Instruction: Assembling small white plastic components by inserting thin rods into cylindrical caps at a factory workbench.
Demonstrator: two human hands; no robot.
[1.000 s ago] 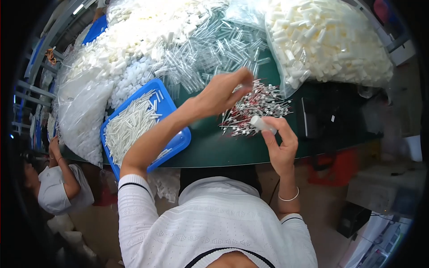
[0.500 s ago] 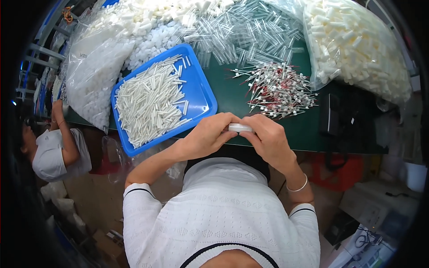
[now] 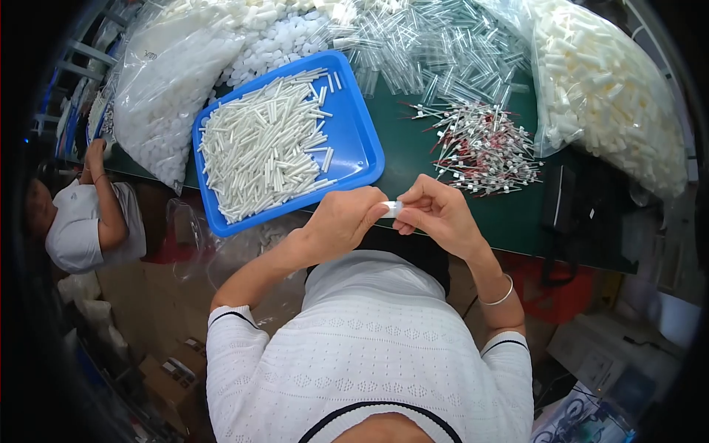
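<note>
Close to the table's near edge, my left hand (image 3: 343,218) has its thumb and fingers pinched round a short white and translucent tube (image 3: 390,210). My right hand (image 3: 443,220) pinches the tube's right end between thumb and fingertips. Both hands hide much of it. Left of them, a blue tray (image 3: 354,159) carries a heap of thin white rods (image 3: 258,148). Beyond my right hand lies a pile of thin white pieces with red wires and small white blocks (image 3: 487,148).
Loose clear tubes (image 3: 436,48) cover the back of the green table (image 3: 402,140). Small white caps (image 3: 273,48) lie behind the tray. Bulging plastic bags stand left (image 3: 170,96) and right (image 3: 605,96). A black box (image 3: 559,198) sits at right. Another person (image 3: 96,221) works at far left.
My right fingers have shifted to the tube's right end and the tube has turned slightly. The tray and piles sit a little differently in the picture as the view shifted.
</note>
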